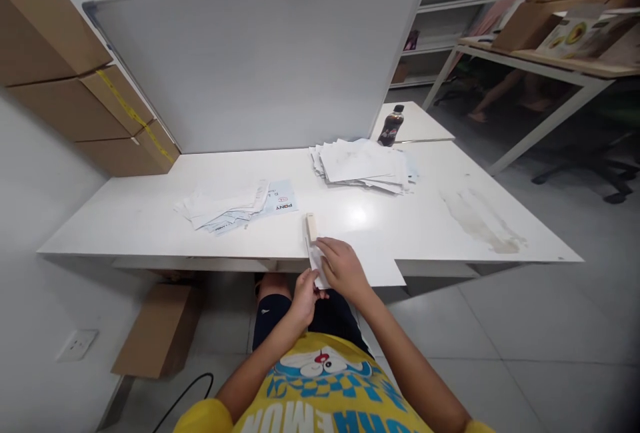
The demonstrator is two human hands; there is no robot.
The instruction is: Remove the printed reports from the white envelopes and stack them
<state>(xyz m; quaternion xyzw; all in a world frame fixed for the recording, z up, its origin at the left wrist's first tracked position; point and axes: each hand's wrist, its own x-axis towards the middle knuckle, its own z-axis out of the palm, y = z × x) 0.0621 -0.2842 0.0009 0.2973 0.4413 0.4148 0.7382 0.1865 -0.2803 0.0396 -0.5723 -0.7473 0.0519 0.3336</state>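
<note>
A white sheet of paper point(383, 265) lies at the table's front edge, partly over it. My left hand point(305, 294) is closed on the near left corner of the sheet, just off the edge. Over the sheet's left side, my right hand point(343, 266) has its fingers closed, with the fingertips at the near end of a small cream-coloured stapler-like object point(311, 226). The right palm hides what else those fingers touch.
A messy paper pile point(355, 163) sits at the back right, beside a dark bottle point(391, 126). Another pile point(225, 206) is at the left. Cardboard boxes point(45, 20) and a whiteboard point(260, 53) stand behind. A water smear marks the table's right side.
</note>
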